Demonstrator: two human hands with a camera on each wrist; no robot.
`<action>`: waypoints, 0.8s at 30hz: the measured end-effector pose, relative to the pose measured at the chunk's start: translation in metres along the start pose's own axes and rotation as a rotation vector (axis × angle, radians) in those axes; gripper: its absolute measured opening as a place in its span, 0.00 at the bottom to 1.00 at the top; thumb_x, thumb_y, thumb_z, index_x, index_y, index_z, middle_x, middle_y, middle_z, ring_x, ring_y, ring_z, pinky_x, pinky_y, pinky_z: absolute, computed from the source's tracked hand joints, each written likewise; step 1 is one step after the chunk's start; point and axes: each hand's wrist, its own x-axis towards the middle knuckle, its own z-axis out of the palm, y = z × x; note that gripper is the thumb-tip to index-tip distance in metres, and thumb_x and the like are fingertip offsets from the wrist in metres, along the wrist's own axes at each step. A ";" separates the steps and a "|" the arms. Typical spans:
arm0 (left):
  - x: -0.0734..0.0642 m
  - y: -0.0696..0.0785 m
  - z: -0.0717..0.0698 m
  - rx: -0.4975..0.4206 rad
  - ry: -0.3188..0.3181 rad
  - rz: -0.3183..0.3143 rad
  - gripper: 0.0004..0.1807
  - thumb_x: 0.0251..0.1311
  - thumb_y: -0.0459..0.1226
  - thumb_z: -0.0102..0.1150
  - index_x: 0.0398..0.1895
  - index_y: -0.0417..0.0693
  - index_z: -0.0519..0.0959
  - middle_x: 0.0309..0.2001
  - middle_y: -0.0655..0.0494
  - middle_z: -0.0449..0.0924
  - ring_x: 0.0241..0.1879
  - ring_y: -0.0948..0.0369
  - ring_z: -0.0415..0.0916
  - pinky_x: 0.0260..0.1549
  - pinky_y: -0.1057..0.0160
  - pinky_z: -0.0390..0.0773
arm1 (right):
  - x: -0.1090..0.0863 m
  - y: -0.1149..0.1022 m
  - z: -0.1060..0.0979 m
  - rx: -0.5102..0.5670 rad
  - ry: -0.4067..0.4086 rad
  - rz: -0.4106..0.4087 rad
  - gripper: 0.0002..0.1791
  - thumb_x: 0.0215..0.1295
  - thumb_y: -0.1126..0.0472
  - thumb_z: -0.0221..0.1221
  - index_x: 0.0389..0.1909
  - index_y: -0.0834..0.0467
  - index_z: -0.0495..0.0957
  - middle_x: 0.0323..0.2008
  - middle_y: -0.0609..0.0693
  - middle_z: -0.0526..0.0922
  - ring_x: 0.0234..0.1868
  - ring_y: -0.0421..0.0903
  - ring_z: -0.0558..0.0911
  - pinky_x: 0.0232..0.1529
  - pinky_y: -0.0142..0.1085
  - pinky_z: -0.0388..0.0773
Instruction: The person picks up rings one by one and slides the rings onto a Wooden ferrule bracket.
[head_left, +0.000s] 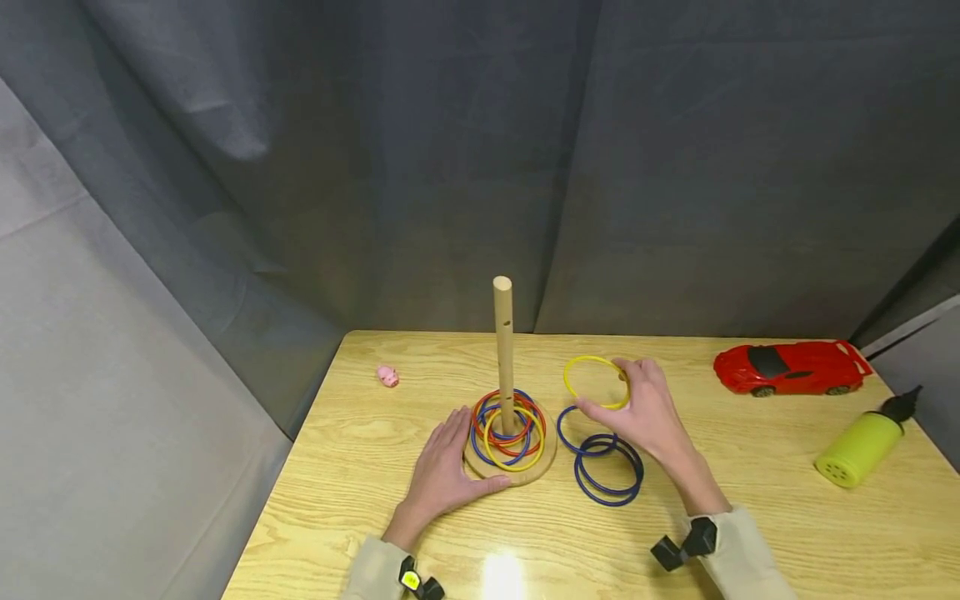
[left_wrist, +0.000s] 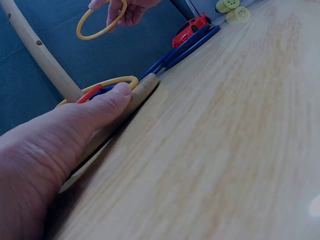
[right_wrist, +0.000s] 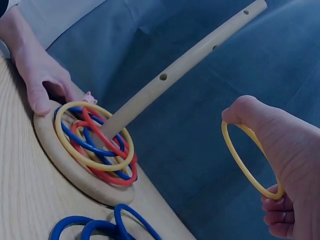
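My right hand (head_left: 647, 410) pinches a yellow ring (head_left: 596, 358) between thumb and fingers, raised above the table. In the right wrist view the ring (right_wrist: 241, 167) hangs tilted in the grip. A wooden peg (head_left: 504, 342) with small holes stands upright on a round wooden base (head_left: 534, 473). Red, blue and yellow rings (head_left: 540, 446) lie loosely around the peg's foot. My left hand (head_left: 444, 475) rests at the base's left side, fingers extended and thumb along the near rim. Its thumb (left_wrist: 107, 107) lies on the rim in the left wrist view.
Several blue rings (head_left: 637, 475) lie overlapping on the table right of the base. A red toy car (head_left: 793, 369) and a yellow-green pump bottle (head_left: 858, 450) with a black nozzle are at the right. A small pink pig figure (head_left: 387, 376) sits back left. Dark curtains (head_left: 450, 167) hang behind.
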 end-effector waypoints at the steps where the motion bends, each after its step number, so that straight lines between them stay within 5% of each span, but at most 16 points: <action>1: 0.000 0.000 0.000 -0.001 -0.001 -0.002 0.74 0.46 0.81 0.59 0.84 0.41 0.51 0.83 0.47 0.52 0.83 0.52 0.48 0.81 0.50 0.51 | 0.000 -0.002 -0.002 0.002 0.007 -0.003 0.50 0.53 0.34 0.74 0.63 0.70 0.74 0.43 0.58 0.70 0.43 0.53 0.68 0.37 0.42 0.67; 17: 0.000 -0.001 -0.001 -0.008 -0.006 0.006 0.74 0.46 0.82 0.58 0.84 0.42 0.51 0.83 0.47 0.52 0.83 0.52 0.48 0.81 0.50 0.51 | -0.001 -0.017 -0.024 0.030 0.056 -0.010 0.48 0.53 0.38 0.76 0.63 0.70 0.74 0.46 0.60 0.71 0.44 0.55 0.69 0.39 0.44 0.68; 24: 0.000 -0.001 0.000 -0.004 0.001 0.005 0.73 0.46 0.81 0.59 0.84 0.42 0.51 0.83 0.48 0.52 0.83 0.52 0.48 0.81 0.50 0.52 | 0.013 -0.024 -0.034 0.033 0.099 -0.097 0.45 0.51 0.42 0.77 0.62 0.69 0.76 0.44 0.59 0.71 0.45 0.55 0.67 0.40 0.44 0.65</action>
